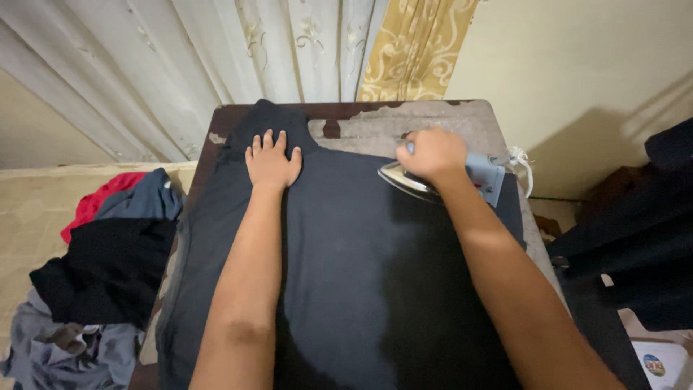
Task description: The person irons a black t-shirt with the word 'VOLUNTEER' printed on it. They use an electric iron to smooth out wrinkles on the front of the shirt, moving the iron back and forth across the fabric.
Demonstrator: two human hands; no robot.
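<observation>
A dark navy garment [361, 274] lies spread flat over a table [433, 119] with a worn grey and brown top. My left hand [272, 162] rests palm down on the garment near its far end, fingers apart. My right hand [432, 155] is closed around the handle of a pale blue iron [476, 177], whose metal soleplate sits on the cloth at the far right of the garment. A white cord [521, 165] trails off the iron's back end toward the right.
A heap of clothes [108, 260], red, grey and black, lies on the floor at the left. Pale curtains [238, 50] and a yellow patterned curtain [415, 47] hang behind the table. Dark fabric [642, 231] hangs at the right, above a white box [660, 365].
</observation>
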